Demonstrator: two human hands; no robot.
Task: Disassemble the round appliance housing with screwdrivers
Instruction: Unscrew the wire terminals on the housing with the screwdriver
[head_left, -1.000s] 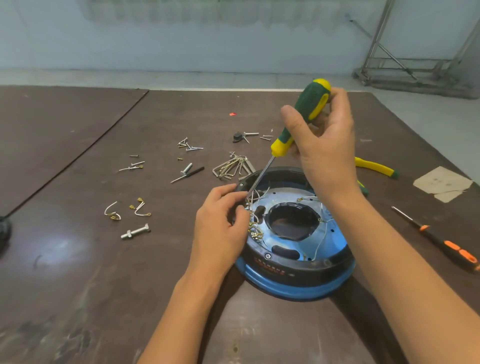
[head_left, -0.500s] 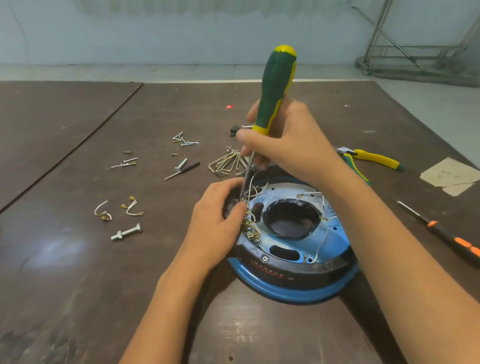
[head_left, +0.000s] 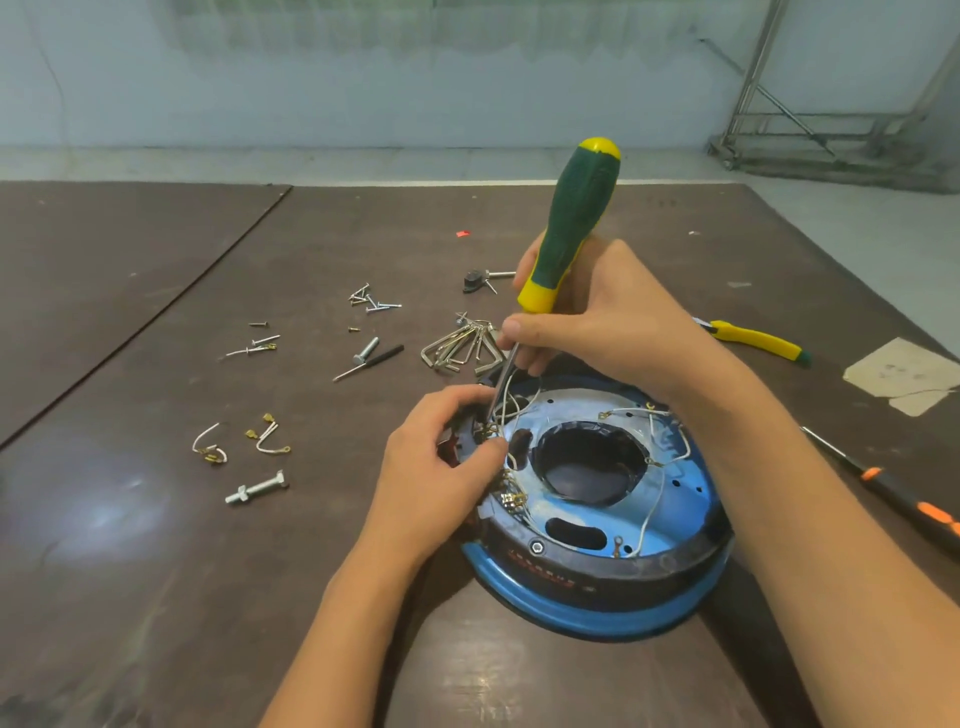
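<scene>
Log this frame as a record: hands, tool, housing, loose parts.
round housing: blue, open side up, white wires exposed, on table
right hand: pinches green-yellow screwdriver at its collar and shaft
tool pose: near upright, tip down at the housing's left edge
left hand: grips the housing's left edge beside the tip
loose parts: hex keys, screws, bolt, wire pieces, left of and beyond housing
spare tools: yellow-handled tool, orange-black screwdriver, right of housing

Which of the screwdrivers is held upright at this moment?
The green-and-yellow screwdriver, gripped by the right hand; the orange-and-black screwdriver lies flat on the table.
</scene>
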